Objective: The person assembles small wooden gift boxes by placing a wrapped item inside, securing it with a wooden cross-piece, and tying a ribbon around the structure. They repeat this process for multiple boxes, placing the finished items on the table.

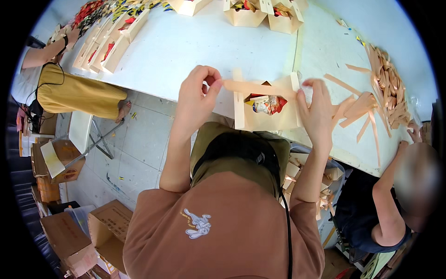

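Note:
An open tan cardboard box [267, 118] sits at the near edge of the white table [186, 46], with red and white snack packets [267, 104] inside. A tan paper strip [255, 87] stretches across the box's top. My left hand [197, 95] pinches the strip's left end. My right hand [316, 109] holds its right end at the box's right flap.
A heap of tan strips [385, 88] lies on the table at the right, where another person [399, 195] sits. Filled boxes [111, 44] line the far left by a second person [69, 88]. More boxes [260, 11] stand at the far edge. Cartons [93, 232] sit on the floor.

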The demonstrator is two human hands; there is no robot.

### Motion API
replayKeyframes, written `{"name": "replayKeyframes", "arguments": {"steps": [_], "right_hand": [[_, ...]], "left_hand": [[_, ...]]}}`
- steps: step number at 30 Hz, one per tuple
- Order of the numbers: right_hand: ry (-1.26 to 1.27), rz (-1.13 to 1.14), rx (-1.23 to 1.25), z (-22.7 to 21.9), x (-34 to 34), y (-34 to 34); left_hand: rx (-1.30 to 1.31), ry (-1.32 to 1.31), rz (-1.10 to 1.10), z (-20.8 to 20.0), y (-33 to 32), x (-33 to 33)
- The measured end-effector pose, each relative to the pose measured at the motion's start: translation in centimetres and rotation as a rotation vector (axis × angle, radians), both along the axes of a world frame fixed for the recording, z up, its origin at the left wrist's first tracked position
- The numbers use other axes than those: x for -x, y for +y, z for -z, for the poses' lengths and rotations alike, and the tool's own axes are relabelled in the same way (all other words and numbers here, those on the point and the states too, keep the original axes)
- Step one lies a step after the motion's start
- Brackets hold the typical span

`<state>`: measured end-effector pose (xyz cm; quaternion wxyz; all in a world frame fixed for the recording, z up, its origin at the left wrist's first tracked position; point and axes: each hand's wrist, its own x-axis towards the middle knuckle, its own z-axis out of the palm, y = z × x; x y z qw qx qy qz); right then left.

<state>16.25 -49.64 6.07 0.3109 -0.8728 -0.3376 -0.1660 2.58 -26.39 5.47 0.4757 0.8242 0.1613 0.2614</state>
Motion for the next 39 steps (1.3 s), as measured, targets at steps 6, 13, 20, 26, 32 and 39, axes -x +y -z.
{"name": "replayKeyframes", "arguments": {"steps": [6,13,20,26,32,39], "right_hand": [[0.083,-0.396,-0.118,-1.9,3.7,7.5],[0.521,-0.363,-0.15,-2.2,3.9,7.6],[0.402,-0.388,0.001,-0.4,3.8,7.0],[0.417,-0.363,0.053,-0.2,3.8,7.9],[0.372,-0.366,0.061,-0.2,4.2,8.2],[0.149,-0.309,0.051,0.6,4.5,8.4]], "left_hand": [[0.177,-0.159,0.132,-0.1,-1.2,-0.3],[0.073,-0.048,0.143,0.1,-2.8,1.1],[0.172,0.095,0.205,1.8,-2.9,1.0],[0.187,0.1,0.196,1.7,-2.9,0.9],[0.156,0.087,0.182,1.7,-3.3,0.9],[0.375,0.11,0.217,0.5,-3.0,1.4]]}}
